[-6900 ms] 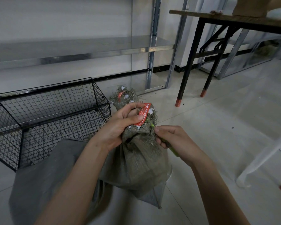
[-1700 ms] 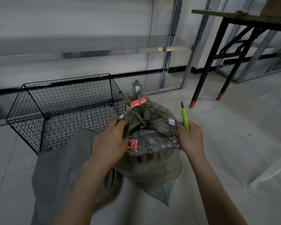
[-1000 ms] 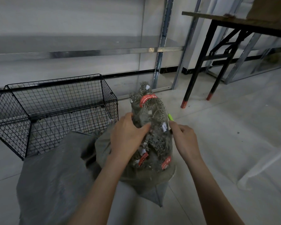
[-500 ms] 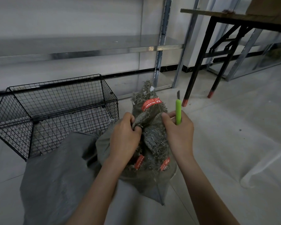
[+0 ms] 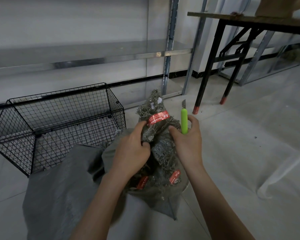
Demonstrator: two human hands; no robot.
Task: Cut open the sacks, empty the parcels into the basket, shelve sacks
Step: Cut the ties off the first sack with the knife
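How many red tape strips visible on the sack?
3 red tape strips: one across the neck of the sack by the left hand, two low on its front, left and right. Folds or the hand may hide others.

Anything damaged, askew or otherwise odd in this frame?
The sack's neck is frayed into ragged threads, with red tape wrapped round it. The green knife stands blade-up, exposed, in the right hand, which also presses the sack.

Dim, flat indoor light with a cool grey cast. Soft glare streaks the metal shelf (image 5: 93, 54) edge. Shadows are faint. Wide-angle bending bows lines near the frame edges, where detail smears.
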